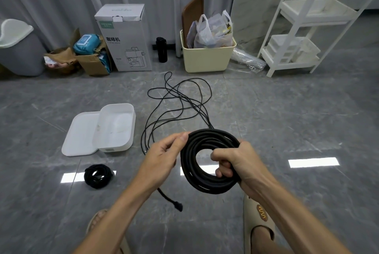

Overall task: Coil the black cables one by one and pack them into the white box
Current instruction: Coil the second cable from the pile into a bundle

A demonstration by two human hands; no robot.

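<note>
Your right hand (231,163) has its fingers curled through the middle of the thick cable coil (207,161) and grips the right side of the bundle. Your left hand (164,153) pinches the top left of the coil between thumb and fingers.

This cable looks thick and rather stiff, so I think it will try to spring open. Keep all the turns together in one grip, as the right hand does now. The plug end (178,206) hangs loose under the coil and probably needs tucking in.

The white box (114,128) stands open on the floor to your left, with its lid (80,135) touching it. A small coiled cable (98,176) lies near the box, not yet inside. The thin loose cable (180,100) is spread on the floor beyond your hands; it looks soft and light and may tangle, so take it by one end.

At the wall, the cardboard carton (125,36) shows a coffee machine drawing and the characters 咖啡机. The smaller print I cannot read.
</note>
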